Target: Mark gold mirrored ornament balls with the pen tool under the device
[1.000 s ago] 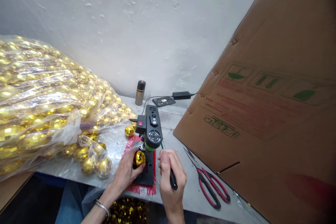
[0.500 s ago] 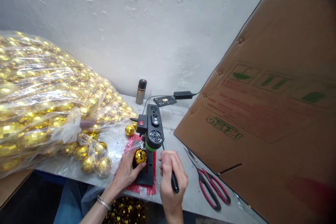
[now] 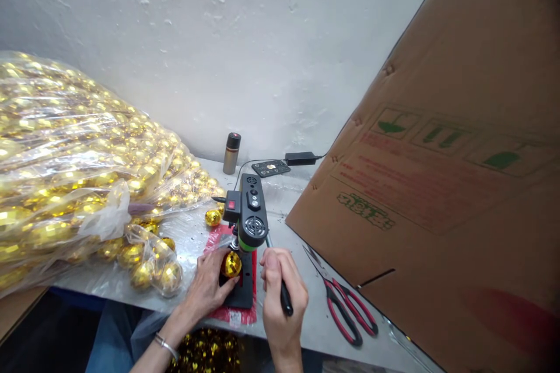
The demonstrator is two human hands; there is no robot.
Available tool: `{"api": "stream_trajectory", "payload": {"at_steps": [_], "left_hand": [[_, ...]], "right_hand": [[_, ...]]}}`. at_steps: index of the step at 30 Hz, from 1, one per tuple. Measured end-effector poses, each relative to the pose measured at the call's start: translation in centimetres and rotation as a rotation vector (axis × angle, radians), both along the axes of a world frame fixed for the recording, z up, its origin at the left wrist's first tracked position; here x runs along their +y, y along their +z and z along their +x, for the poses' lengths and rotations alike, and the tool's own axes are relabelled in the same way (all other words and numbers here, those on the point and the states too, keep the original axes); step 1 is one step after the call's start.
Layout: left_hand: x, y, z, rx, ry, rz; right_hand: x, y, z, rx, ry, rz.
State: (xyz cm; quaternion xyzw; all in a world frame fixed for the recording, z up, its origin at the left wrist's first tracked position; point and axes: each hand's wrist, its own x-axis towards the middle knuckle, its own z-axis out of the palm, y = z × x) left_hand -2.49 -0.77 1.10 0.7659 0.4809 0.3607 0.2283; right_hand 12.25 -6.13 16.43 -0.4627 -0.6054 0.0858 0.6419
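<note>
A small black bench press machine (image 3: pixel 252 210), with a fan grille, a red switch and a green ring, stands on the table. Under its head, my left hand (image 3: pixel 213 282) is closed around a gold mirror ball (image 3: pixel 231 264), thumb in front and fingers behind. The ball rests above the black base plate (image 3: pixel 241 298), which lies on a red plastic sheet (image 3: pixel 250 316). To the right of the machine, my right hand (image 3: pixel 284 291) grips a lever (image 3: pixel 286 300) whose black end sticks out of the fist. Its metal rod runs toward the machine's head.
A big clear bag (image 3: pixel 87 151) of gold balls fills the left, with a smaller bag (image 3: pixel 151 268) before it. One loose ball (image 3: pixel 213 217) lies behind. Red-black scissors (image 3: pixel 345 309) and a cardboard box (image 3: pixel 415 186) stand right; a bottle (image 3: pixel 231 153), phone (image 3: pixel 271 168) and adapter (image 3: pixel 300 158) are at the wall.
The camera view has shifted slightly, so everything sits a little further left. Both hands keep their grips, on the ball and on the lever, with hardly any movement.
</note>
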Motion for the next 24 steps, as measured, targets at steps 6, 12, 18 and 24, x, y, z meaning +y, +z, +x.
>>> {"api": "stream_trajectory", "payload": {"at_steps": [6,12,18,24], "left_hand": [[-0.4,-0.4,0.8,0.032,-0.006,0.075],[-0.4,-1.0,1.3,-0.019,0.042,-0.032],[-0.3,-0.5,1.7,0.000,0.055,-0.060],[-0.6,-0.1,1.7,-0.016,0.034,-0.109]], "right_hand": [[-0.1,-0.3,0.1,0.005,0.003,-0.014],[-0.3,-0.4,0.1,-0.012,-0.006,0.015],[-0.5,-1.7,0.1,-0.046,-0.021,0.045],[0.2,-5.1,0.3,-0.060,-0.034,0.142]]}}
